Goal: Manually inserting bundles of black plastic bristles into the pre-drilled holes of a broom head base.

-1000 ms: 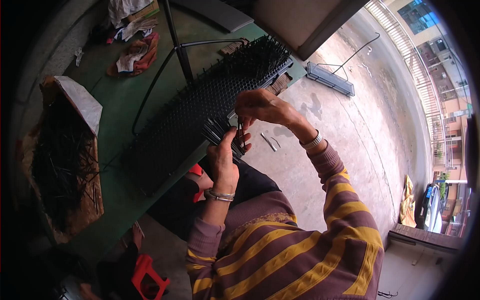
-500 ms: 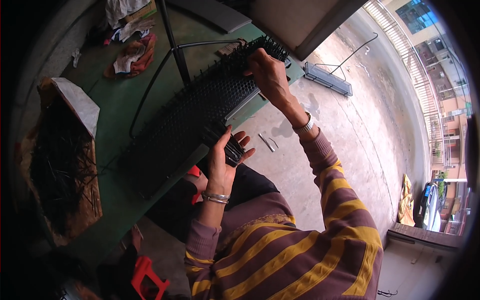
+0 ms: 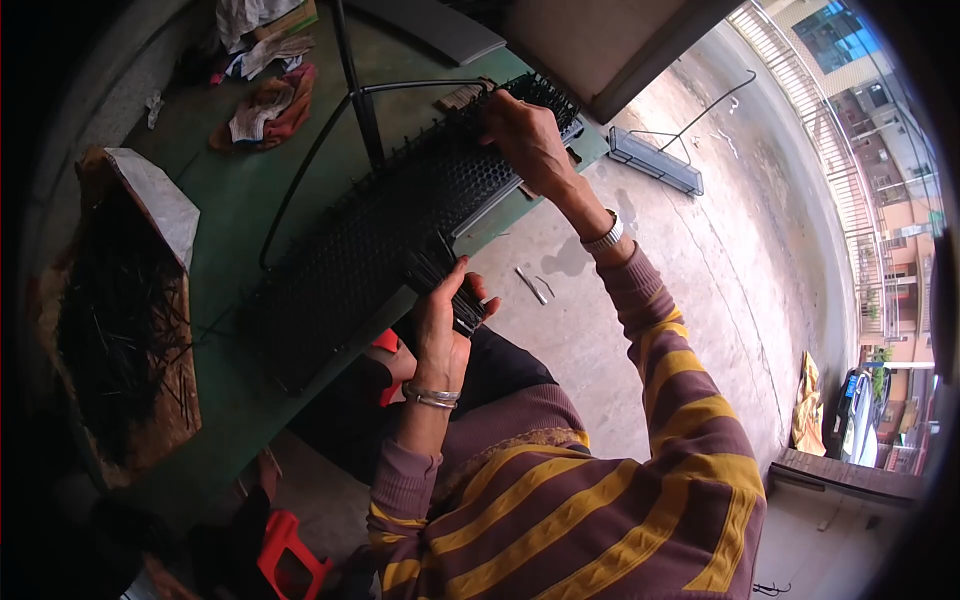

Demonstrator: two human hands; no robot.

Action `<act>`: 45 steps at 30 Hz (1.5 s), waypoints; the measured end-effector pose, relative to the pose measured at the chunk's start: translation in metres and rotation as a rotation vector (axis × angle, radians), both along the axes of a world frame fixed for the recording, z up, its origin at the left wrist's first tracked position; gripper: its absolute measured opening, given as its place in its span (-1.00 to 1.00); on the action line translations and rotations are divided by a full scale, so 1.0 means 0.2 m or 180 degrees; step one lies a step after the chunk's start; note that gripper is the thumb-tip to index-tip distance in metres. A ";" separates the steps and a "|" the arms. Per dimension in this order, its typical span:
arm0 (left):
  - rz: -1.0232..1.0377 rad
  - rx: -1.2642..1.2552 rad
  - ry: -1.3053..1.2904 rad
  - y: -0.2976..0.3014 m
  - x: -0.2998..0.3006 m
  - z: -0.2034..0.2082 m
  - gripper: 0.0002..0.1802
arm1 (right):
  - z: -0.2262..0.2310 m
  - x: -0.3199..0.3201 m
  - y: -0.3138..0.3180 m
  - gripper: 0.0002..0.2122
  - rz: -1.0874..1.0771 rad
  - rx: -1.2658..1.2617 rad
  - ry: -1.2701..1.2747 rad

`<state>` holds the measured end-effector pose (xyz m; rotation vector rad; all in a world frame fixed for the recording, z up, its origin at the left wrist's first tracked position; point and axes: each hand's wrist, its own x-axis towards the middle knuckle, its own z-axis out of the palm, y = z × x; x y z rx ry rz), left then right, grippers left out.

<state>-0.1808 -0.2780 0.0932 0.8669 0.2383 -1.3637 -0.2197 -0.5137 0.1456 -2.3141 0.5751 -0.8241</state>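
Observation:
A long black tray with a honeycomb of holes (image 3: 400, 215) lies slantwise on the green table. Thin black pins stand up in the holes along its far side and at its right end. My left hand (image 3: 445, 310) is closed around a bundle of thin black pins (image 3: 432, 262) by the tray's near edge. Over the upper right end of the tray, my right hand (image 3: 527, 140) pinches with its fingertips among the standing pins; anything between them is too small to make out.
An open cardboard box (image 3: 185, 375) full of loose black pins sits at the left. Black metal rods (image 3: 362, 125) rise behind the tray. Crumpled cloths (image 3: 270, 110) lie at the far left. A wire-handled rack (image 3: 655, 160) stands on the floor, and a red stool (image 3: 290, 555) is below.
My right hand has shifted slightly left along the standing pins. The fingers of my left hand have curled in closer around the bundle.

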 end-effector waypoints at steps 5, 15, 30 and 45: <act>0.0010 0.0006 -0.0084 0.01 0.00 0.03 -0.85 | 0.04 0.03 0.01 -0.91 0.0367 -0.0277 0.0072; -0.0099 -0.0150 -0.0330 0.01 -0.01 0.06 -0.77 | 0.11 0.02 -0.07 -0.90 0.0599 -0.0306 0.0548; 0.0053 -0.0098 -0.0459 0.01 -0.03 0.08 -0.86 | -0.05 0.04 0.05 -0.95 -0.0598 -0.1353 0.0404; 0.0294 -0.0105 -0.0421 -0.02 -0.01 0.11 -0.81 | -0.07 -0.04 0.08 -0.89 -0.1066 -0.1749 0.0398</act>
